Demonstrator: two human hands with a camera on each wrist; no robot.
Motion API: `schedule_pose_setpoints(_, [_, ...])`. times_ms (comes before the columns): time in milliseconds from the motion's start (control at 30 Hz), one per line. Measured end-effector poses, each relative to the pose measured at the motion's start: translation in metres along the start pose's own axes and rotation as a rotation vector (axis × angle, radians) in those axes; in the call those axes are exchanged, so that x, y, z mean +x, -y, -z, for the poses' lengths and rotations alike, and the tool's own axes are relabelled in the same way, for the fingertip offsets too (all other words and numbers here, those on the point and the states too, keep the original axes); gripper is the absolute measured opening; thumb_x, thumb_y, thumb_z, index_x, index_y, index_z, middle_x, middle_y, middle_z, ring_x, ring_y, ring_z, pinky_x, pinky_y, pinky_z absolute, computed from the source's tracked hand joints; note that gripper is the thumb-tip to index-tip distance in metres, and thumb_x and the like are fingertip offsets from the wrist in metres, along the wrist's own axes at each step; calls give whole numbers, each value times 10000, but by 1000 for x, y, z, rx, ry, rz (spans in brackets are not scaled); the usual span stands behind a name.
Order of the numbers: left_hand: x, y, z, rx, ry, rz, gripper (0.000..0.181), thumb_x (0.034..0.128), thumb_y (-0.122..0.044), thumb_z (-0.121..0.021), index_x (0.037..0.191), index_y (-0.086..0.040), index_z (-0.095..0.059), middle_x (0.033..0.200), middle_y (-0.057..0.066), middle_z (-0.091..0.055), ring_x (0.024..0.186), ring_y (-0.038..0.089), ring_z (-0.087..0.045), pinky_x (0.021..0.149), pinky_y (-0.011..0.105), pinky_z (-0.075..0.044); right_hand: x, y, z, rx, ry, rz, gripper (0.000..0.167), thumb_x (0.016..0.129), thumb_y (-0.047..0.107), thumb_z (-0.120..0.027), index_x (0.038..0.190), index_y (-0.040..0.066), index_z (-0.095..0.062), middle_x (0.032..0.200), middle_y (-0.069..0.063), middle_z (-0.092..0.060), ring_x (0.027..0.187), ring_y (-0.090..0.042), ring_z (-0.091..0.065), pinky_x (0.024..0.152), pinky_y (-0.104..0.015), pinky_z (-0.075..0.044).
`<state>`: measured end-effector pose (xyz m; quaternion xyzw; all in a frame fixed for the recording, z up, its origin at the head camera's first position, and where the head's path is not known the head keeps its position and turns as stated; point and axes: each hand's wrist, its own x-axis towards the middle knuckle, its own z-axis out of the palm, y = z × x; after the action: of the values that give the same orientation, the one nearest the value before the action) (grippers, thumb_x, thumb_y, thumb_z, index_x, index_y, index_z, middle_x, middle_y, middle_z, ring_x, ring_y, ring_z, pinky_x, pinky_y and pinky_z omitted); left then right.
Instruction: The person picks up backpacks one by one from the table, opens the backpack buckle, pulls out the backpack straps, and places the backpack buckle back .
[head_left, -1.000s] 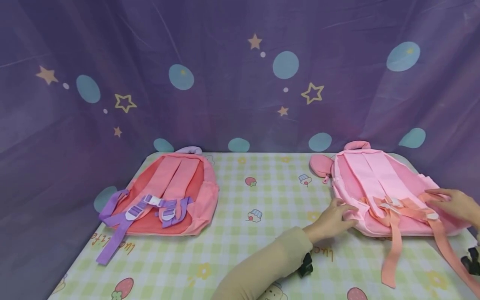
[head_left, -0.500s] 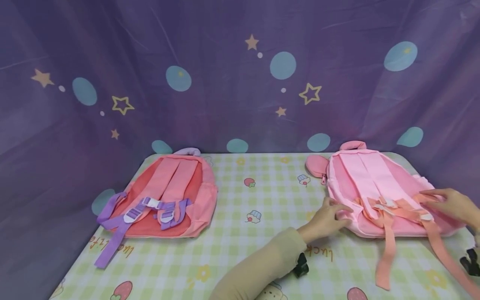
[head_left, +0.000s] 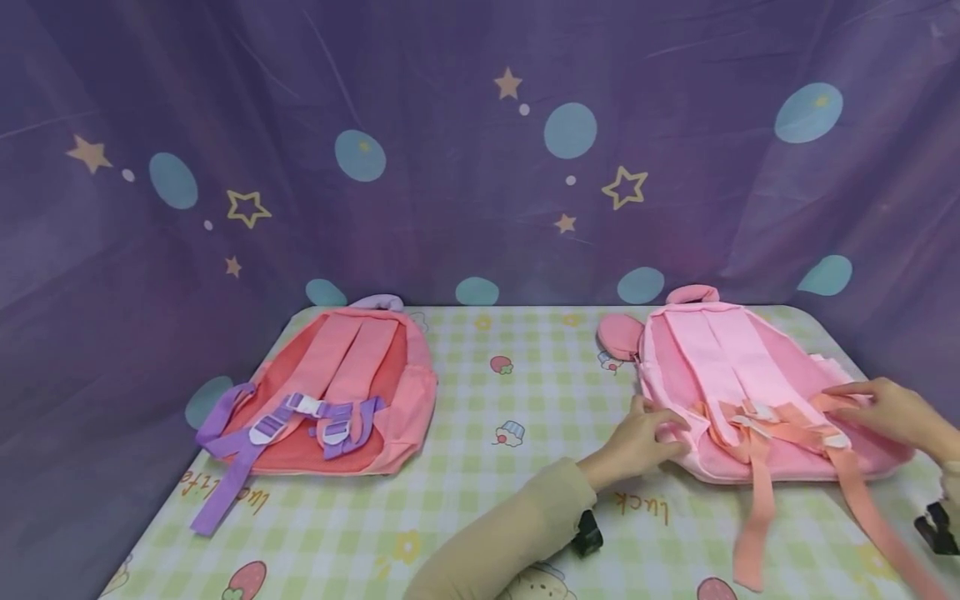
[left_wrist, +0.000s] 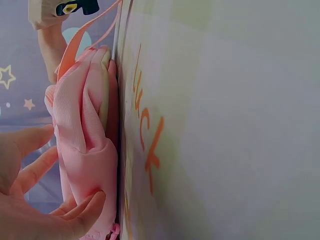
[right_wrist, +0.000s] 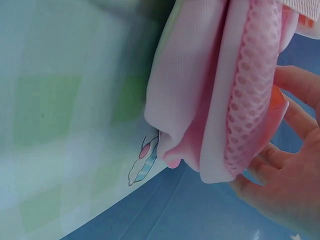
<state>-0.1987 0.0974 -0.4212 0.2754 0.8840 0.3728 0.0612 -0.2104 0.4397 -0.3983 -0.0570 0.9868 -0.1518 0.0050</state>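
Note:
A pink backpack (head_left: pixel 720 358) lies with its back panel and straps upward at the table's right, its handle toward the far edge. My left hand (head_left: pixel 641 437) curves its fingers against the near left side pocket; in the left wrist view, the left hand (left_wrist: pixel 45 200) has its fingertips on the pink fabric. At the other side, my right hand (head_left: pixel 888 408) holds the right edge beside the orange strap (head_left: pixel 843 492). Fingers of the right hand (right_wrist: pixel 295 165) are partly hidden behind the mesh edge in the right wrist view. A round pink pouch (head_left: pixel 620 336) hangs at the bag's upper left.
A coral backpack (head_left: pixel 375 350) with purple straps (head_left: pixel 238 479) lies at the left, also with its straps up. Both bags rest on a green-checked tablecloth (head_left: pixel 465 508). A purple curtain (head_left: pixel 450 233) with stars and ovals hangs behind the table.
The pink backpack has slid left across the table, and its pouch and orange straps with it. Both hands have moved left alongside it. The coral backpack stays where it was.

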Motion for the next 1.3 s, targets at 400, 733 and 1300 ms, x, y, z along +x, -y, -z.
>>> schedule_pose_setpoints(400, [-13, 5, 11, 1, -44, 54, 226, 731, -312, -707, 916, -220, -617, 981, -45, -407, 759, 21, -429, 638, 128, -368, 3, 22, -7, 11, -29, 88, 441, 743, 249, -698, 958, -126, -607, 570, -56, -519, 551, -130, -390, 528, -303, -388])
schedule_pose_setpoints(733, [-25, 12, 23, -77, -92, 104, 211, 727, -291, -716, 863, -171, -609, 927, -41, -377, 712, 40, -413, 611, 146, -367, 2, 44, -13, 53, -50, 162, 401, 735, 197, -703, 949, -130, -616, 486, 20, -485, 435, -28, -269, 423, -204, -289])
schedule_pose_setpoints(1300, [-46, 31, 45, -108, -140, 154, 222, 712, -288, -726, 814, -145, -590, 967, -2, -394, 749, 95, -450, 655, 188, -392, 2, 82, -20, 52, -119, 273, 298, 723, 166, -705, 929, -45, -663, 492, 97, -258, 456, -16, -180, 433, -199, -217])
